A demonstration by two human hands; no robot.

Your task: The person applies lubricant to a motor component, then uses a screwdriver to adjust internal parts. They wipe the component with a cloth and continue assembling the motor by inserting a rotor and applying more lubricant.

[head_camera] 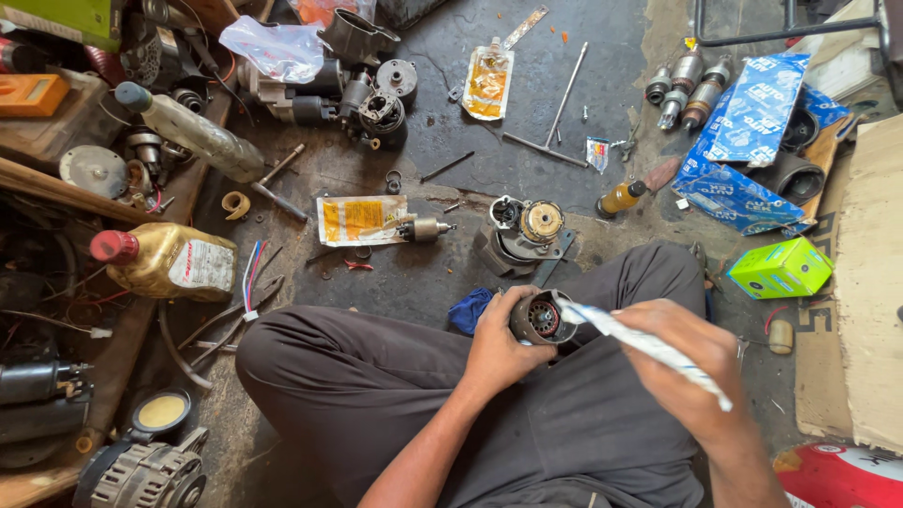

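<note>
The left hand (500, 346) grips a round motor part (543, 318) above the lap; the right hand (685, 362) squeezes a white tube (649, 344) whose tip touches it. A starter motor (520, 233) stands on the floor just beyond, a green box (781, 267) to the right.

Oil bottle (167, 261), green box (781, 267), T-wrench (557, 118)

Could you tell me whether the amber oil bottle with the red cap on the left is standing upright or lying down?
Lying down: the amber oil bottle rests on its side on the floor, its red cap pointing left.
</note>
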